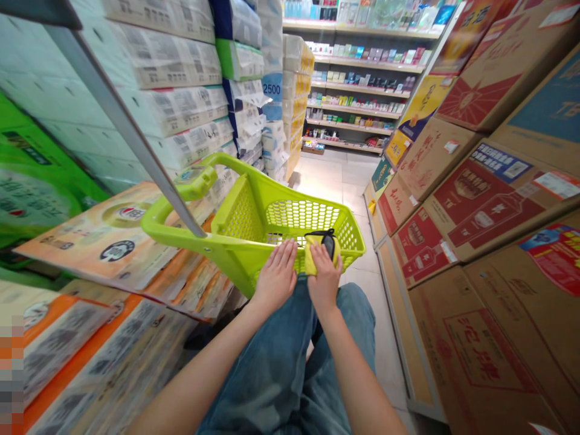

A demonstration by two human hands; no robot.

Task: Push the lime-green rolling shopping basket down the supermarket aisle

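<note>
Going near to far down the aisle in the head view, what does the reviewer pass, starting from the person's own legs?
Blue jeans → left hand and right hand → lime-green shopping basket → tiled floor → shelves of boxed goods

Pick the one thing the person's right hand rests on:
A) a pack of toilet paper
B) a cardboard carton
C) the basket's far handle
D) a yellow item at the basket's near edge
D. The right hand lies on the yellow item at the near edge of the green basket.
</note>
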